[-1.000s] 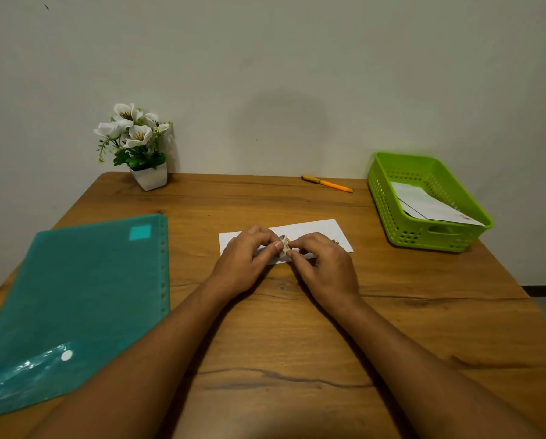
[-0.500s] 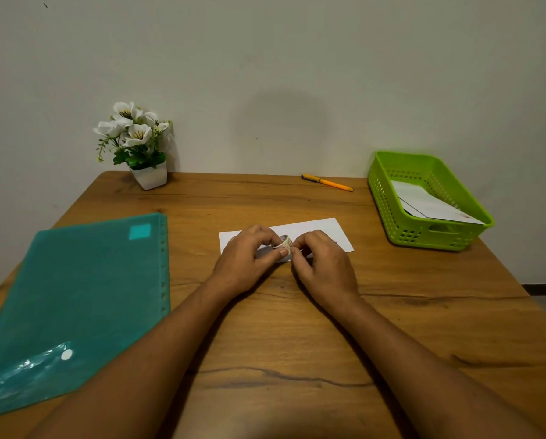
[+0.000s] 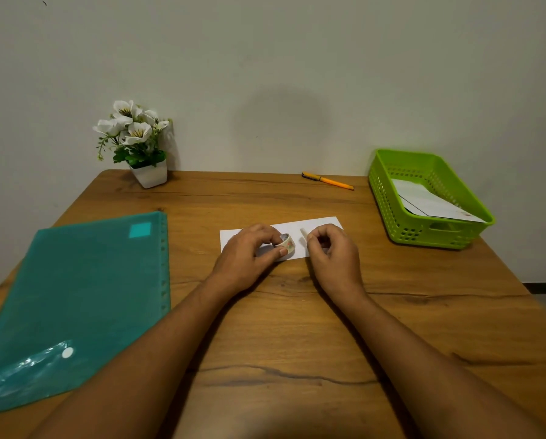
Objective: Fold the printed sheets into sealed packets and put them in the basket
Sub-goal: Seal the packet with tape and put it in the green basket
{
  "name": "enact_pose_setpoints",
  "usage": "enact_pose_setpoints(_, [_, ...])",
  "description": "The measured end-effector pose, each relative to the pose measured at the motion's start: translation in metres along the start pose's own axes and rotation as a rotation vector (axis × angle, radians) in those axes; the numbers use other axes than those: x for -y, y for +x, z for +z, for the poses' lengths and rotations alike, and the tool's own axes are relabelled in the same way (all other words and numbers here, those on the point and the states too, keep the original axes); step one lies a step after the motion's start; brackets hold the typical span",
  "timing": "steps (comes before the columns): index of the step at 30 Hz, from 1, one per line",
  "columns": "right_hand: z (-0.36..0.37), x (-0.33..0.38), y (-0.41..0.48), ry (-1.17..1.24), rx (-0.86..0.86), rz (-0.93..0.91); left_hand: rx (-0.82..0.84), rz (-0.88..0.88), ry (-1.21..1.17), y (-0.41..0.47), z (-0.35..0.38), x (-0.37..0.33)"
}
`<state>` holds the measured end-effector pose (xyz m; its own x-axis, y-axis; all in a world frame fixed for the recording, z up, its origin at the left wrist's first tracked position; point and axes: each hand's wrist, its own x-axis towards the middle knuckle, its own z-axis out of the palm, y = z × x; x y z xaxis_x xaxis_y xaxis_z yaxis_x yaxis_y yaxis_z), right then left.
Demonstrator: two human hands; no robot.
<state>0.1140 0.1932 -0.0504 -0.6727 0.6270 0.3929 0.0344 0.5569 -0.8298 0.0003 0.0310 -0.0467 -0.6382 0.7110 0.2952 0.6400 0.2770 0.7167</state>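
A folded white sheet (image 3: 316, 225) lies flat in the middle of the wooden table (image 3: 297, 327). Over it, my left hand (image 3: 249, 255) grips a small patterned roll of tape (image 3: 286, 243) between thumb and fingers. My right hand (image 3: 331, 251) pinches a short pale strip of tape (image 3: 304, 233) just right of the roll. The green basket (image 3: 388, 198) stands at the right back of the table with folded white packets (image 3: 430, 201) inside.
A teal plastic folder (image 3: 75, 299) covers the left side of the table. A white pot of white flowers (image 3: 138, 144) stands at the back left. An orange pen (image 3: 328, 180) lies by the wall, left of the basket.
My hands, close together on the tape roll before, have moved apart. My right hand has drawn away to the right with a short strip of tape in its fingertips.
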Motion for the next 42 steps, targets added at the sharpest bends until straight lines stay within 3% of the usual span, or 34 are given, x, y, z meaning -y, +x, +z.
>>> enact_pose_setpoints(9, [-0.007, -0.007, 0.024, 0.018, -0.056, 0.216, -0.040, -0.028, -0.039, -0.001, -0.001, -0.002])
enact_pose_setpoints(13, [-0.018, -0.019, 0.044, -0.175, 0.042, 0.172, -0.050, -0.052, -0.052, -0.002, 0.000, -0.003])
enact_pose_setpoints(19, [-0.015, -0.030, 0.046, -0.170, 0.041, 0.127, -0.123, -0.176, -0.180, 0.025, -0.013, -0.007])
enact_pose_setpoints(28, [-0.015, -0.036, 0.047, -0.118, 0.032, 0.113, -0.203, -0.228, 0.402, 0.127, -0.023, 0.016])
enact_pose_setpoints(35, [-0.016, -0.038, 0.047, -0.105, 0.037, 0.108, -0.233, -0.207, 0.522, 0.151, -0.007, 0.040])
enact_pose_setpoints(39, [-0.016, -0.040, 0.047, -0.087, 0.032, 0.107, -0.396, -0.260, 0.336, 0.134, 0.004, 0.018])
enact_pose_setpoints(42, [-0.015, -0.040, 0.048, -0.087, 0.017, 0.112, -0.279, -0.252, 0.091, 0.106, 0.025, -0.018])
